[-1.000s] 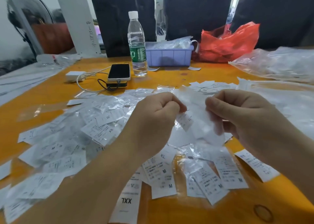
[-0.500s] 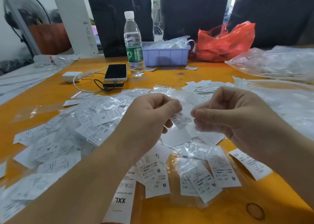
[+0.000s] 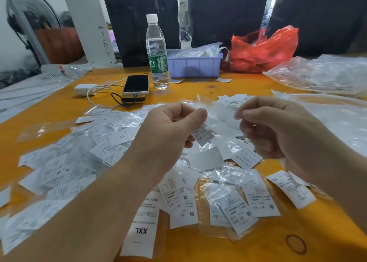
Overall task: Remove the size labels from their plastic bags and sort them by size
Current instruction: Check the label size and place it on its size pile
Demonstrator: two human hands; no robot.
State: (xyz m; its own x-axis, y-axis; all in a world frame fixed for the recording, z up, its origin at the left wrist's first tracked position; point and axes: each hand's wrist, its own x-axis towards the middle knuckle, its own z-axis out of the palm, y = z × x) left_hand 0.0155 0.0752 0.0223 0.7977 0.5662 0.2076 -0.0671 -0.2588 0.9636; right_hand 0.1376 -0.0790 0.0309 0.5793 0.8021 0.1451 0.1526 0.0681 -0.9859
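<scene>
Above the orange table (image 3: 208,247), my left hand (image 3: 170,130) pinches a small white size label (image 3: 203,134) that hangs below its thumb. To its right, my right hand (image 3: 278,126) pinches a clear plastic bag (image 3: 224,116) stretched between the two hands. Whether the label is still partly inside the bag is unclear. Below the hands lie several loose labels and bagged labels: an XXL label (image 3: 141,226), M labels (image 3: 260,194) and an XS label (image 3: 291,188).
A heap of bagged labels (image 3: 65,162) covers the left of the table. Further back stand a water bottle (image 3: 156,51), a phone (image 3: 136,84) on a charger cable, a purple bin (image 3: 195,64), a red bag (image 3: 264,49) and large clear bags (image 3: 321,75).
The hands have drawn slightly apart, the right hand moving right with the bag. The label now hangs lower from my left thumb, more exposed.
</scene>
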